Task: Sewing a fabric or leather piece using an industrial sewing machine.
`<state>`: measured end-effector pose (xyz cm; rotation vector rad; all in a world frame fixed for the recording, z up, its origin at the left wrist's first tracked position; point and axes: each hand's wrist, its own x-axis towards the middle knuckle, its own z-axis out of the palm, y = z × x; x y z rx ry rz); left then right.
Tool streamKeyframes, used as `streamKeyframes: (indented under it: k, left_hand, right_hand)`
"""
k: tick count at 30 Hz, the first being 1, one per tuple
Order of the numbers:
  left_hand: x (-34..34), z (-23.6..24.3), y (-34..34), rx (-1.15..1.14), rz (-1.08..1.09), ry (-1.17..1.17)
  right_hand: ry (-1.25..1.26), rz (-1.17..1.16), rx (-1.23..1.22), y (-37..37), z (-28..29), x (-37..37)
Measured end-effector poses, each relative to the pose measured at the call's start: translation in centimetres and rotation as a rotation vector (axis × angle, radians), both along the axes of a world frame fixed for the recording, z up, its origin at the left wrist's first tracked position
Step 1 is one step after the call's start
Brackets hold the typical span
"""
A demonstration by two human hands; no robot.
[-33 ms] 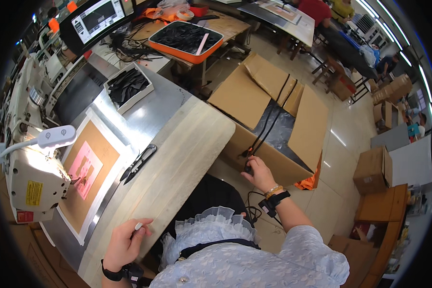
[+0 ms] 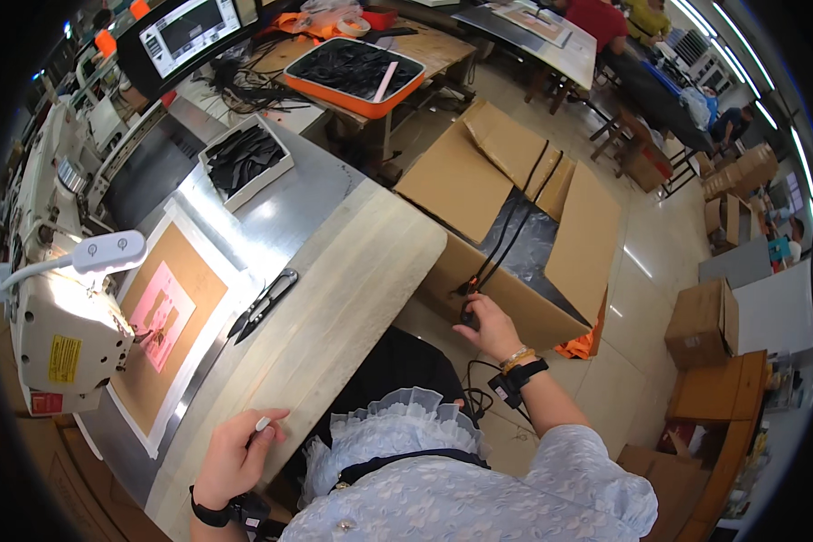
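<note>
My right hand is closed at the near side of an open cardboard box, its thumb and fingers pinched on the dark end of black cords. The cords run over the box and its dark plastic lining, with a bit of orange near my fingers. Above the front edge of the pale wooden table, my left hand is half curled. A small whitish piece shows between its thumb and forefinger; I cannot make out what it is.
Black thread snips lie on the table beside a framed brown sheet with a pink piece under a sewing machine head. A white tray and an orange tray hold black strips. More cardboard boxes stand at right.
The view has shifted very slightly. Both hands, the cords and the box keep their places.
</note>
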<state>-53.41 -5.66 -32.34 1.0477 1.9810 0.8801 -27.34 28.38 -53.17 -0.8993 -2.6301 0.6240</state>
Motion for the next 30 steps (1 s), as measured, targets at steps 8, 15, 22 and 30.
streamKeyframes:
  k: [8,15,22,30]
  left_hand:
    - [-1.0,1.3,-0.7,-0.021,0.005,0.169]
    - [-2.2,0.1,-3.5,0.083,0.155,0.326]
    - [-3.7,-2.3,-5.0,0.033,0.335,0.564]
    - [-5.4,-4.5,-3.8,0.085,0.289,0.735]
  right_hand:
    - [0.408,-0.233,-0.170,4.5,10.5,-2.3]
    - [0.895,0.243,-0.720,0.2,22.6,-8.5]
    - [0.583,0.575,-1.119,-6.0,24.1,-20.3]
    - [0.223,0.573,-1.680,-11.7,20.9,-30.1]
